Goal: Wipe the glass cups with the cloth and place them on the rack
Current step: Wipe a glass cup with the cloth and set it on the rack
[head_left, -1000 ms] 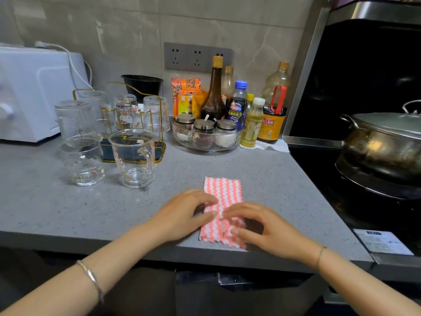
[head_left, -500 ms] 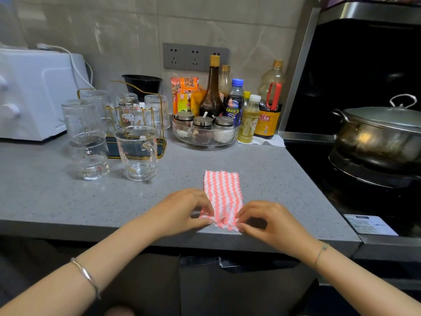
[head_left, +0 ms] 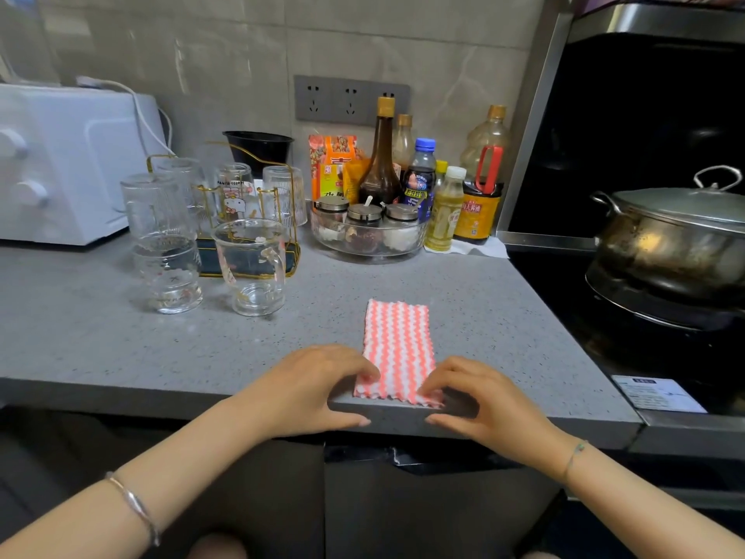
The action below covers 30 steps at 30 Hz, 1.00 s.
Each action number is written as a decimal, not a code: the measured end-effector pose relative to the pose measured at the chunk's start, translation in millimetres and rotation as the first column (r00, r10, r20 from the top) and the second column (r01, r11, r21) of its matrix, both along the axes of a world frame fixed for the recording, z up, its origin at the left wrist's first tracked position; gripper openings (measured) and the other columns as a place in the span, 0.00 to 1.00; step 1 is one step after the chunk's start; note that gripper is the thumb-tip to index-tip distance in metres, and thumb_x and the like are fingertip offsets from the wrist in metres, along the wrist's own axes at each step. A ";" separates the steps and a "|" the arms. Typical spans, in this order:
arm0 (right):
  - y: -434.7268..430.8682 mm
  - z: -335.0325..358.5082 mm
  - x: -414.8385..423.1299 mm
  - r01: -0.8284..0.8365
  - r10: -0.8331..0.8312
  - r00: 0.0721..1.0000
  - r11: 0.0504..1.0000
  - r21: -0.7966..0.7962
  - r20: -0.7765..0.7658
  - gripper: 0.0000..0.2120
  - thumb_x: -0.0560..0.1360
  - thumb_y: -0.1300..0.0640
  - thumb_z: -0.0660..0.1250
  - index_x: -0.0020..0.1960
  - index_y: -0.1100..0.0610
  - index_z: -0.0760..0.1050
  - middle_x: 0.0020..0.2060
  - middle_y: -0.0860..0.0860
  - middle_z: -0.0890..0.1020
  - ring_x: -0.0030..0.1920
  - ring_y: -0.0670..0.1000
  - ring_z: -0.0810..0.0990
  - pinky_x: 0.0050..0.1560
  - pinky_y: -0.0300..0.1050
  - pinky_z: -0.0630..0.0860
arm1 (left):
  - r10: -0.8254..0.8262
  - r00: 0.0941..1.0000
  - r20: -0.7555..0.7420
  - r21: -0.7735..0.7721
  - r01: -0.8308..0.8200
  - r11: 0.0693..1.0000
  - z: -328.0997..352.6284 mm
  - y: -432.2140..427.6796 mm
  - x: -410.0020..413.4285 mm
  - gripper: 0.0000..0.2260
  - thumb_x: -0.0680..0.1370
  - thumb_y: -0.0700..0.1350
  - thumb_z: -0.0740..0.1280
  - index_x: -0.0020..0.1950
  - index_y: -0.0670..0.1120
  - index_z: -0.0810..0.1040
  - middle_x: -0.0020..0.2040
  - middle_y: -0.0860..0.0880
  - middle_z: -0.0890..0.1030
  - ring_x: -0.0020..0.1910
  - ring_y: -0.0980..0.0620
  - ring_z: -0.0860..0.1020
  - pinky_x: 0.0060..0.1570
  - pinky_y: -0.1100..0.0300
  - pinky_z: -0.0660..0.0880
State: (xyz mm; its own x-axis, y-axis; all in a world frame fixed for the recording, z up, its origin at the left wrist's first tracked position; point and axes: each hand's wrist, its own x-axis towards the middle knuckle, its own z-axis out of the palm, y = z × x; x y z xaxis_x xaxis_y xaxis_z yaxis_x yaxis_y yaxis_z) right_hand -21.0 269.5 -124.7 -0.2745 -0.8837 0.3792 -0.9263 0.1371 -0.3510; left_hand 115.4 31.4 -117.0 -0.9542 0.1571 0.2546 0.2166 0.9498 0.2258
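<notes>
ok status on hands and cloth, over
Left hand, right hand: fingers on near corners of cloth. Cloth flat at counter edge. Glass cups stand apart, nothing between.

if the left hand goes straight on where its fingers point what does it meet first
The cloth: the left hand has its fingertips touching the cloth's near left corner. Beyond it, probably the right hand.

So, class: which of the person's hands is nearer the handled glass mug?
Left. The left hand touches the near-left corner of the cloth, right of the mug and nearer the person; the right hand touches the near-right corner, farther off.
</notes>
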 end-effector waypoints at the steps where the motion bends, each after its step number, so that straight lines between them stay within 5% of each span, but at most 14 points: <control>1: 0.3 -1.7 -0.8 -0.003 0.004 0.999 1.000 -0.018 0.037 0.10 0.72 0.44 0.68 0.51 0.46 0.78 0.45 0.40 0.77 0.46 0.44 0.77 0.45 0.43 0.76 | -0.010 1.000 -0.017 -0.004 0.010 1.000 -0.8 0.3 -0.8 0.18 0.74 0.59 0.69 0.62 0.56 0.76 0.52 0.63 0.75 0.50 0.66 0.71 0.49 0.74 0.65; 4: 1.2 -1.7 -0.5 -0.002 0.022 0.975 0.996 -0.090 0.220 0.08 0.72 0.47 0.70 0.46 0.51 0.82 0.42 0.43 0.80 0.43 0.48 0.80 0.44 0.47 0.78 | -0.025 0.999 -0.041 0.026 0.026 0.999 -1.5 1.5 -1.8 0.11 0.75 0.55 0.69 0.56 0.55 0.81 0.43 0.66 0.72 0.43 0.66 0.70 0.42 0.74 0.64; 7: -2.3 7.1 -1.9 0.064 -0.008 0.930 0.988 -0.139 0.369 0.06 0.71 0.49 0.70 0.43 0.51 0.83 0.40 0.44 0.83 0.43 0.46 0.82 0.47 0.42 0.78 | 0.006 0.999 -0.034 0.277 0.004 0.961 2.0 2.8 -3.0 0.08 0.76 0.54 0.67 0.49 0.53 0.83 0.42 0.67 0.77 0.46 0.65 0.76 0.47 0.69 0.73; 10: -16.3 17.3 -12.5 0.176 -0.024 0.841 0.957 -0.231 0.540 0.02 0.73 0.57 0.69 0.43 0.53 0.80 0.38 0.45 0.84 0.41 0.42 0.82 0.47 0.34 0.77 | 0.125 0.991 -0.048 0.602 -0.071 0.795 12.6 4.6 -15.5 0.05 0.78 0.47 0.68 0.48 0.49 0.82 0.44 0.57 0.84 0.46 0.60 0.81 0.52 0.65 0.76; 14: -48.0 26.3 -41.0 0.344 -0.098 0.725 0.909 -0.235 0.682 0.03 0.76 0.62 0.67 0.44 0.58 0.79 0.37 0.52 0.83 0.34 0.41 0.80 0.39 0.37 0.78 | 0.257 0.966 0.004 0.764 -0.168 0.622 29.4 2.0 -53.2 0.04 0.79 0.44 0.67 0.48 0.46 0.80 0.35 0.48 0.82 0.32 0.58 0.80 0.35 0.65 0.77; 17: -69.6 31.4 -63.6 0.459 -0.148 0.637 0.861 -0.218 0.757 0.04 0.76 0.61 0.67 0.44 0.59 0.78 0.35 0.52 0.81 0.30 0.41 0.78 0.31 0.33 0.74 | 0.341 0.939 0.036 0.733 -0.257 0.630 31.5 -11.6 -89.1 0.07 0.79 0.45 0.66 0.51 0.43 0.80 0.32 0.47 0.80 0.25 0.60 0.75 0.30 0.69 0.71; 21: -89.7 27.9 -91.2 0.497 -0.268 0.649 0.858 -0.130 0.713 0.03 0.76 0.60 0.67 0.44 0.59 0.78 0.34 0.51 0.80 0.29 0.43 0.77 0.27 0.30 0.72 | 0.432 0.901 0.040 0.599 -0.367 0.711 23.3 -29.7 -126.1 0.07 0.79 0.47 0.66 0.51 0.45 0.81 0.39 0.44 0.83 0.34 0.52 0.77 0.35 0.60 0.72; 26: -100.1 10.9 -109.6 0.462 -0.343 0.754 0.883 -0.082 0.560 0.02 0.73 0.62 0.71 0.46 0.60 0.81 0.40 0.54 0.83 0.35 0.42 0.76 0.37 0.27 0.72 | 0.497 0.864 0.081 0.371 -0.489 0.790 6.5 -36.4 -131.7 0.09 0.78 0.50 0.67 0.55 0.48 0.80 0.43 0.52 0.78 0.43 0.53 0.75 0.39 0.61 0.67; 30: -89.3 8.1 -103.1 0.385 -0.302 0.860 0.913 -0.133 0.411 0.03 0.74 0.54 0.70 0.47 0.51 0.80 0.46 0.46 0.82 0.44 0.42 0.78 0.42 0.29 0.70 | 0.323 0.943 -0.078 0.304 -0.286 0.909 13.6 -24.4 -106.8 0.15 0.75 0.56 0.70 0.59 0.53 0.78 0.54 0.56 0.75 0.55 0.58 0.71 0.52 0.61 0.68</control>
State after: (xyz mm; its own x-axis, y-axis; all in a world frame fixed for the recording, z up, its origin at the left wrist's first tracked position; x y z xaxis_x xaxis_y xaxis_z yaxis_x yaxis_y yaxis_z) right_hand -124.2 180.2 -116.6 -0.7031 -0.6209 0.3466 -0.6262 0.3098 -0.7155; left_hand 8.6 7.0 -103.4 -0.9020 -0.2330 0.3636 -0.0296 0.8732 0.4864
